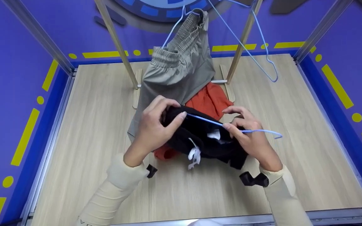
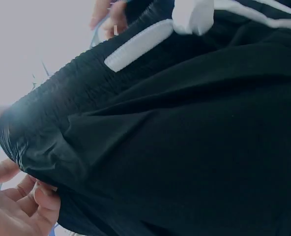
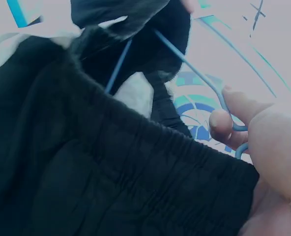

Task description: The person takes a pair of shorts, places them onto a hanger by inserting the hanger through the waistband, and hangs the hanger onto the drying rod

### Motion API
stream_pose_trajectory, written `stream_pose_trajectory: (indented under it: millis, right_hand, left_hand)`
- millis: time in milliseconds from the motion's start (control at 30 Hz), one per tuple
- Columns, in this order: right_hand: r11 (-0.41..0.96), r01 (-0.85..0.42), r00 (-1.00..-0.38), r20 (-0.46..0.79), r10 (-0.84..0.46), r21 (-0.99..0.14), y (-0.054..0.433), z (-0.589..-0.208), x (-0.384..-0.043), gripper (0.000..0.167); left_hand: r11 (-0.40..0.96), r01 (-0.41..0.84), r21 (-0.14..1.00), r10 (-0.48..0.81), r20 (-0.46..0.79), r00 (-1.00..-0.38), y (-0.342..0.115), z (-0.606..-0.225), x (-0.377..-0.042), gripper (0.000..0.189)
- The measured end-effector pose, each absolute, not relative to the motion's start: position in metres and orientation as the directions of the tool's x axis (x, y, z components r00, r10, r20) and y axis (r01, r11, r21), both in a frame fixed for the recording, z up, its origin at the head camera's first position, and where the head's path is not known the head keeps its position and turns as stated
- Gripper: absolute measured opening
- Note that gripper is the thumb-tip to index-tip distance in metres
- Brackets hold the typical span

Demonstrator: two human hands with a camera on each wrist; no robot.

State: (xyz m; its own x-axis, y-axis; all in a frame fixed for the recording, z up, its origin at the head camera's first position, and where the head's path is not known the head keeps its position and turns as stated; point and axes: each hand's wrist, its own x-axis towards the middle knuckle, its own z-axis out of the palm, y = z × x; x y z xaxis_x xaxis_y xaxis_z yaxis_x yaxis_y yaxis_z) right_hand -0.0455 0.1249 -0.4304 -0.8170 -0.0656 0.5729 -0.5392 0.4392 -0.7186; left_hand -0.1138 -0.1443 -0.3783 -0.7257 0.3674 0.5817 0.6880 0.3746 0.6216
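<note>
The wooden tabletop (image 1: 83, 131) lies inside a metal frame (image 1: 42, 163), with blue and purple walls rising close beyond its left, right and far edges; bare wood lies on both sides of the clothes, widest to the left and right of the black shorts (image 1: 206, 138) and along the near edge in front of them. Behind the shorts stands a wooden drying rack (image 1: 118, 44), its two slanted posts planted at the far middle of the table, and from its top hang grey shorts (image 1: 178, 72) on a light blue hanger, with an empty blue wire hanger (image 1: 262, 40) dangling just to their right. An orange garment (image 1: 209, 100) lies on the table under and behind the black shorts, touching them. The black shorts sit at the centre of the table, lifted between the two hands, with a white drawstring (image 1: 195, 155) hanging from their front. The left hand (image 1: 154, 127) is curled round the left end of the elastic waistband, thumb and fingers clamped on the bunched cloth. The right hand (image 1: 250, 135) pinches a blue wire hanger (image 1: 256, 131) between thumb and forefinger at the right side of the shorts, while its lower fingers rest against the waistband; the wire runs from this pinch leftward into the waistband opening, and its free end juts out to the right of the hand. Black wrist mounts sit under both cream sleeves (image 1: 118, 185).
</note>
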Motion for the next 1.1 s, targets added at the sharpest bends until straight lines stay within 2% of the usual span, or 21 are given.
stream_pose_trajectory:
  millis: [133, 300, 500, 600, 800, 867, 933, 1100]
  right_hand:
    - [0.407, -0.576, -0.806, 0.575, -0.140, -0.709, 0.121, -0.424, -0.045, 0.037]
    - [0.467, -0.568, -0.813, 0.548, -0.195, -0.677, 0.114, -0.418, -0.046, 0.034]
    - [0.533, -0.534, -0.834, 0.512, -0.206, -0.656, 0.109, -0.415, -0.049, 0.034]
    - [0.551, -0.539, -0.830, 0.514, -0.218, -0.637, 0.109, -0.415, -0.050, 0.034]
    - [0.540, -0.541, -0.834, 0.495, -0.245, -0.645, 0.110, -0.415, -0.052, 0.030]
    - [0.504, -0.536, -0.841, 0.480, -0.249, -0.677, 0.113, -0.414, -0.051, 0.022]
    - [0.481, -0.522, -0.851, 0.467, -0.239, -0.704, 0.118, -0.414, -0.050, 0.014]
    - [0.479, -0.516, -0.852, 0.481, -0.205, -0.710, 0.132, -0.415, -0.046, 0.014]
  left_hand:
    - [0.439, 0.699, 0.564, 0.392, 0.580, -0.714, -0.139, -0.382, -0.112, 0.021]
    - [0.489, 0.715, 0.499, 0.441, 0.566, -0.697, -0.129, -0.389, -0.109, 0.023]
    - [0.557, 0.778, 0.291, 0.581, 0.533, -0.615, -0.119, -0.398, -0.107, 0.028]
    - [0.492, 0.833, 0.253, 0.670, 0.501, -0.548, -0.116, -0.400, -0.108, 0.026]
    - [0.282, 0.921, 0.268, 0.778, 0.497, -0.383, -0.116, -0.403, -0.109, 0.020]
    - [0.253, 0.922, 0.292, 0.768, 0.520, -0.375, -0.118, -0.404, -0.111, 0.020]
    - [0.241, 0.911, 0.335, 0.739, 0.545, -0.396, -0.122, -0.404, -0.114, 0.018]
    - [0.217, 0.858, 0.465, 0.650, 0.587, -0.482, -0.137, -0.402, -0.122, 0.014]
